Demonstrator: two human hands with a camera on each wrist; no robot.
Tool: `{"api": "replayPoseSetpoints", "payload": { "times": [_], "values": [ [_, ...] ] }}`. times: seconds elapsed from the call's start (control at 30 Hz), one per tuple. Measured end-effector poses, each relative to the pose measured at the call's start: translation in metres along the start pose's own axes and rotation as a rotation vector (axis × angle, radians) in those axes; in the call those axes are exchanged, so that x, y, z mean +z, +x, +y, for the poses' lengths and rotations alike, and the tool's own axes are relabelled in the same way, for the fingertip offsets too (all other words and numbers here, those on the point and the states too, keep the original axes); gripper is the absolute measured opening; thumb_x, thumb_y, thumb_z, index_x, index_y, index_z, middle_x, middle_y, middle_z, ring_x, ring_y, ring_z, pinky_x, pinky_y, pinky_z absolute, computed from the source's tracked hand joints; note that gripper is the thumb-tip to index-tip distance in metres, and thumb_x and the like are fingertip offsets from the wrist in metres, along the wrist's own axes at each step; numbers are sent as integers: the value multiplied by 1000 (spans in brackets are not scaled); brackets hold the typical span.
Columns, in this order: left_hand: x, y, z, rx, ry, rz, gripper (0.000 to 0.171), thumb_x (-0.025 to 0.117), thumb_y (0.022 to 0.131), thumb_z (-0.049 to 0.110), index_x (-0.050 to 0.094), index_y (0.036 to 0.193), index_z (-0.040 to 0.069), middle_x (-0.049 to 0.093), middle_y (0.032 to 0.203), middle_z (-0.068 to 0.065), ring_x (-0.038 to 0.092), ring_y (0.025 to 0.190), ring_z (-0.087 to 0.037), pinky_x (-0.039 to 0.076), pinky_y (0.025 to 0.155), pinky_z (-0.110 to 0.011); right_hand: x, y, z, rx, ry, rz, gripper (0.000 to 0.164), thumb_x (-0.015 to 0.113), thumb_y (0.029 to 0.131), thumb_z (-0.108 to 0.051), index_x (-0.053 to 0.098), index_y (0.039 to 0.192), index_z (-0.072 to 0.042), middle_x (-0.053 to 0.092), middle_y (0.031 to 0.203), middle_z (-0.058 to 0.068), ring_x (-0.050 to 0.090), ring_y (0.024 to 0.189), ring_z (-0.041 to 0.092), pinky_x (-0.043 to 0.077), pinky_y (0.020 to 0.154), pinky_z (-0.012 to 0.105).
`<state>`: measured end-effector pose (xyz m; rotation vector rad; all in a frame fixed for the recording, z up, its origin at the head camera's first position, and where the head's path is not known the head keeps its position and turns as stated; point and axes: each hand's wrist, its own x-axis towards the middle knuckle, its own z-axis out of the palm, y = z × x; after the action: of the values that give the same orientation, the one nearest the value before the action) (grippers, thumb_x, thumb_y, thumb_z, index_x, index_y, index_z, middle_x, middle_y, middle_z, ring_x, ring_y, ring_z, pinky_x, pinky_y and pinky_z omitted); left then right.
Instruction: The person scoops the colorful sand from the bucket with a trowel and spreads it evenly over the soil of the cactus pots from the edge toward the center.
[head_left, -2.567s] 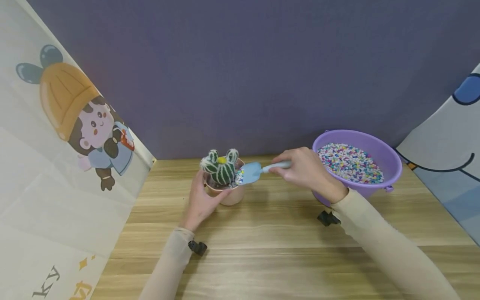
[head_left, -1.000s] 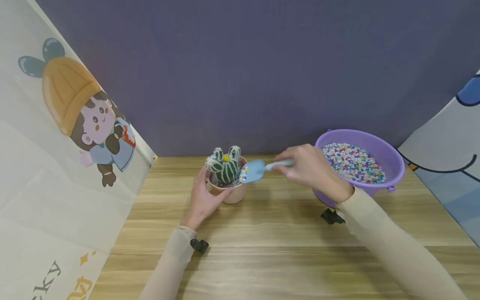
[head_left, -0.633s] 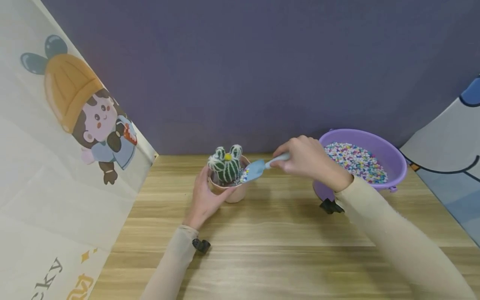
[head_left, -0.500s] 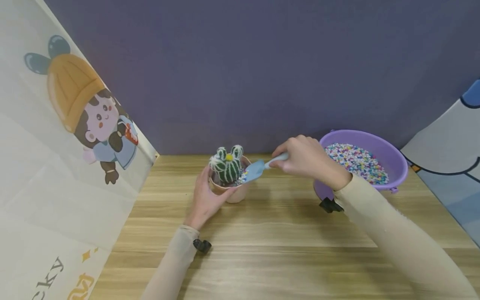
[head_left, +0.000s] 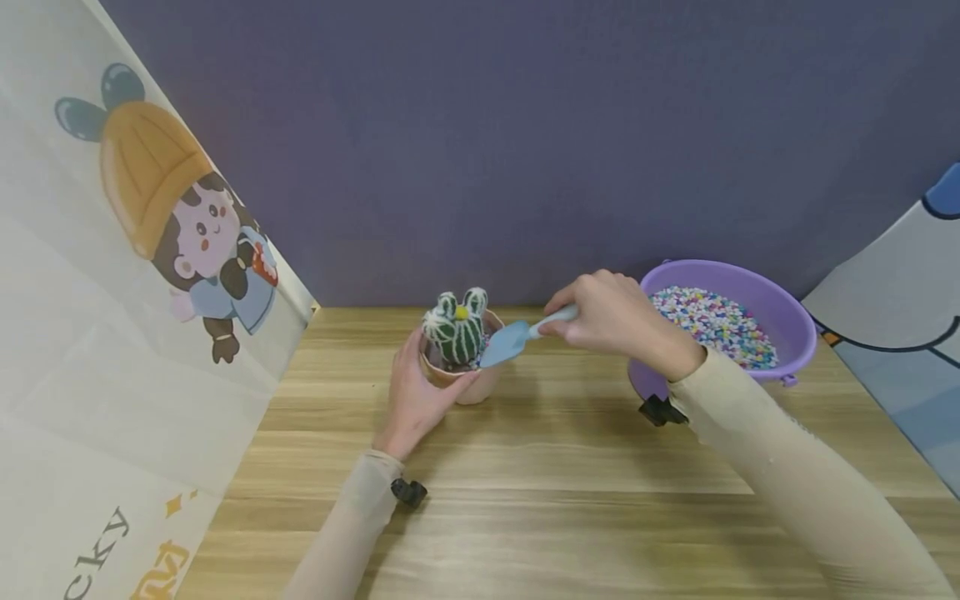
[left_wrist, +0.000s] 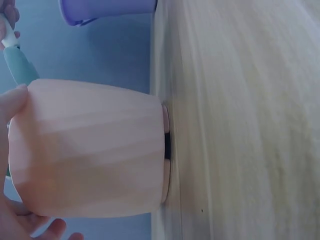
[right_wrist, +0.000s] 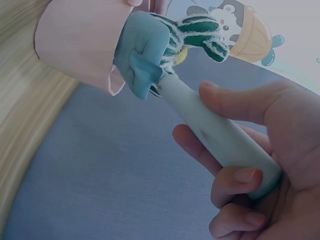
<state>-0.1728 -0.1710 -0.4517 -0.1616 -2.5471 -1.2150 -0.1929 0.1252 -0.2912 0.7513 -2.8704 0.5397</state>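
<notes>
A green-and-white striped cactus (head_left: 459,337) with a yellow spot on top stands in a pale pink flowerpot (left_wrist: 90,150) on the wooden table. My left hand (head_left: 420,398) grips the pot from its left and front, thumb at the rim. In my right hand (head_left: 611,321) is a small blue shovel (right_wrist: 145,50), its pale handle (right_wrist: 200,125) held between thumb and curled fingers. The blade tilts down over the pot's right rim, beside the cactus, with no beads showing on it. Some small beads show inside the pot at the blade's tip.
A purple bucket (head_left: 787,333) partly filled with multicoloured beads (head_left: 712,325) stands at the right, behind my right forearm. A dark blue-grey panel (head_left: 480,150) closes off the back of the table (head_left: 540,500). Cartoon-printed sheets flank both sides.
The shovel has tipped more steeply at the pot's rim, and the beads on its blade have slid off into the pot. The left hand keeps its grip on the pot.
</notes>
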Motion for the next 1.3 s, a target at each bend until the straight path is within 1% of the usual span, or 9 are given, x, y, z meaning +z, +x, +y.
{"api": "replayPoseSetpoints", "payload": {
  "times": [0.17, 0.37, 0.5, 0.8, 0.97, 1.03, 1.13, 1.23, 1.3],
  "values": [
    [1, -1, 2, 5, 29, 30, 111, 90, 76, 62, 37, 164, 20, 52, 159, -3, 46, 146, -29, 41, 124, -55, -1, -1, -1, 4, 5, 6, 20, 88, 87, -37, 88, 97, -20, 70, 66, -8, 47, 54, 13, 37, 46, 30],
    [1, -1, 5, 1, 66, 70, 112, 90, 74, 66, 40, 162, 17, 54, 155, -5, 48, 142, -30, 43, 121, -52, -4, -2, -2, -3, 21, 50, 20, 87, 87, -38, 88, 98, -21, 81, 81, -4, 52, 55, 12, 38, 47, 30],
    [1, -2, 7, 8, 91, 85, 113, 89, 73, 68, 41, 161, 16, 55, 153, -6, 49, 141, -30, 44, 120, -51, -6, -5, 2, 16, 35, 48, 21, 87, 88, -38, 88, 99, -20, 82, 83, -3, 51, 54, 11, 36, 47, 30],
    [-2, -3, 3, 12, 75, 79, 112, 90, 75, 61, 38, 162, 14, 52, 157, -8, 47, 143, -31, 43, 121, -53, -2, -11, 16, 30, 57, 77, 23, 85, 90, -39, 87, 103, -20, 84, 94, 2, 59, 64, 13, 43, 55, 30],
    [-7, -4, 4, -4, 19, 91, 112, 89, 78, 55, 34, 165, 9, 45, 164, -14, 42, 150, -34, 38, 126, -57, 1, -17, 25, 13, 89, 113, 23, 86, 90, -35, 87, 103, -17, 84, 97, 4, 61, 66, 13, 46, 59, 31],
    [-9, -4, 5, 24, -12, 122, 111, 90, 79, 50, 34, 164, 6, 44, 164, -17, 42, 150, -36, 38, 126, -58, 3, -20, 29, -4, 103, 133, 21, 87, 89, -33, 87, 102, -16, 84, 97, 4, 62, 67, 13, 48, 61, 31],
    [-11, -2, 6, 106, -67, 185, 103, 89, 80, 42, 38, 161, 4, 48, 160, -20, 47, 145, -37, 44, 120, -58, 4, -25, 36, -19, 122, 164, 19, 87, 90, -32, 87, 101, -17, 84, 96, 3, 63, 68, 11, 49, 63, 30],
    [-13, -2, 9, 184, -145, 230, 95, 88, 81, 32, 42, 158, 2, 52, 153, -21, 51, 137, -36, 51, 110, -59, 6, -33, 43, -23, 146, 196, 16, 87, 89, -30, 87, 100, -17, 84, 93, 2, 61, 65, 9, 48, 60, 27],
    [-15, -4, 14, 214, -198, 243, 89, 87, 83, 27, 44, 156, 2, 54, 151, -19, 52, 134, -33, 54, 105, -60, 7, -40, 49, -23, 168, 214, 15, 88, 89, -27, 87, 99, -17, 83, 90, 2, 58, 61, 7, 47, 56, 25]
  ]
}}
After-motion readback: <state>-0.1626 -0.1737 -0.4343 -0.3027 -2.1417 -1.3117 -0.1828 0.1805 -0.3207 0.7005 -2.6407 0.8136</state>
